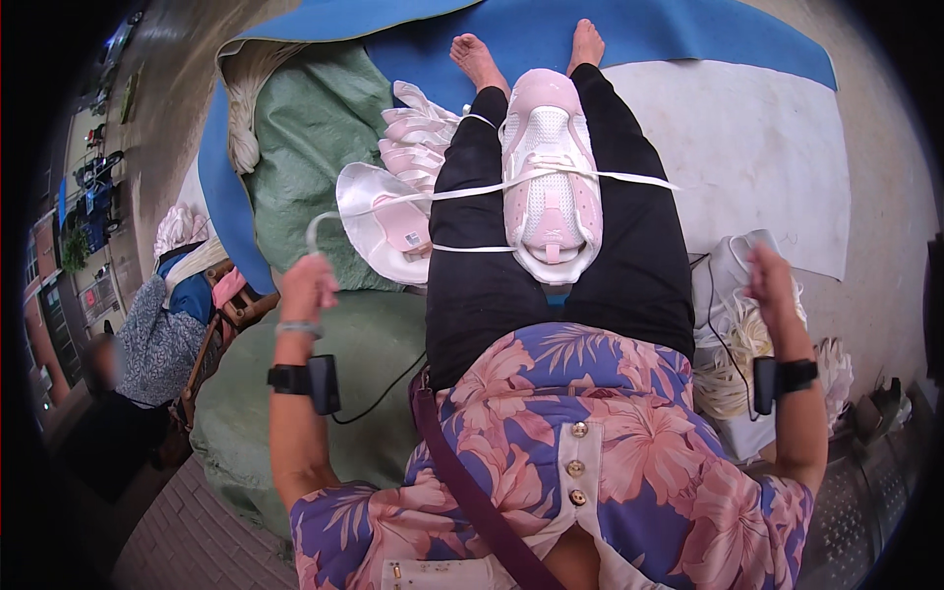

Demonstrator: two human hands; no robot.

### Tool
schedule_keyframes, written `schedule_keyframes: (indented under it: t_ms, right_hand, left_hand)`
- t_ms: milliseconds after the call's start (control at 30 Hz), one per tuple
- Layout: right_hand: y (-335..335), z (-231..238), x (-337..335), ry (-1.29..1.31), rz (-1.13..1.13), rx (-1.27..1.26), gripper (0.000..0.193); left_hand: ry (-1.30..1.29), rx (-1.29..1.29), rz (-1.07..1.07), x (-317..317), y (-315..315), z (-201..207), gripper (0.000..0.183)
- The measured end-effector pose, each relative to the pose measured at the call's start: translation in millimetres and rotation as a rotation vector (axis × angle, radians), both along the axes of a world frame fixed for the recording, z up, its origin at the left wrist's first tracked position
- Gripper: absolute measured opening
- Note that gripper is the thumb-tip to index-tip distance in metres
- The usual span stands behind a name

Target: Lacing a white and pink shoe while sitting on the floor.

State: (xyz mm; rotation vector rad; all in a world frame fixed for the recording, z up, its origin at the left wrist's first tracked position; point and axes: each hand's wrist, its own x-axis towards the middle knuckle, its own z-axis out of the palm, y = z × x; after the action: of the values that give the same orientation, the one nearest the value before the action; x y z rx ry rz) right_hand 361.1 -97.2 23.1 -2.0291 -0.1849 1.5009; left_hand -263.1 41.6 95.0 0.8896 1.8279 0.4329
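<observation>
A pink-and-white sneaker [551,118] lies lengthwise on my lap, its heel toward me. A white shoelace [467,190] runs across its middle and out to both sides. On the left the lace curves up and back to my left hand [310,283], whose fingers are closed on it. My right hand [774,285] is raised at the right, fingers curled and slightly blurred; what it holds, if anything, is hidden. The lace's right stretch fades in a blur short of that hand. Left of my thigh lie a white-and-pink shoe upper [364,211] and several stacked uppers [413,138].
A green covered bundle [320,128] and a rounded green cushion-like mass [295,393] lie on my left. White laces [742,364] are heaped at my right. Blue-and-white matting [767,147] spreads beyond my legs. Another person [162,334] sits at far left. Dark cables run near both wrists.
</observation>
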Motion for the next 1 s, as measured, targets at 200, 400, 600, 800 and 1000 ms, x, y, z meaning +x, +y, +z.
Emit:
schedule_keyframes:
  t_ms: [200, 400, 600, 800, 1000]
  right_hand:
    - [86.5, 31.0, -150.7, 0.69, 0.362, 0.279, 0.014]
    - [132.0, 13.2, -177.6, 0.391, 0.305, 0.532, 0.02]
    - [131.4, 1.8, -181.6, 0.267, 0.08, 0.597, 0.018]
    - [120.6, -10.2, -189.3, 0.111, 0.113, 0.726, 0.009]
    - [117.4, -16.6, -192.7, -0.034, 0.247, 0.748, 0.01]
  left_hand:
    - [-0.675, -0.336, -0.274, 175.4, 13.2, -26.8, 0.016]
    - [-0.587, -0.192, -0.33, 232.0, 44.8, -46.6, 0.02]
    - [-0.563, -0.006, -0.228, 234.7, 46.7, -44.5, 0.02]
    - [-0.7, 0.052, -0.014, 230.0, 26.3, -51.7, 0.016]
    - [-0.678, 0.072, -0.003, 231.2, 20.4, -53.3, 0.014]
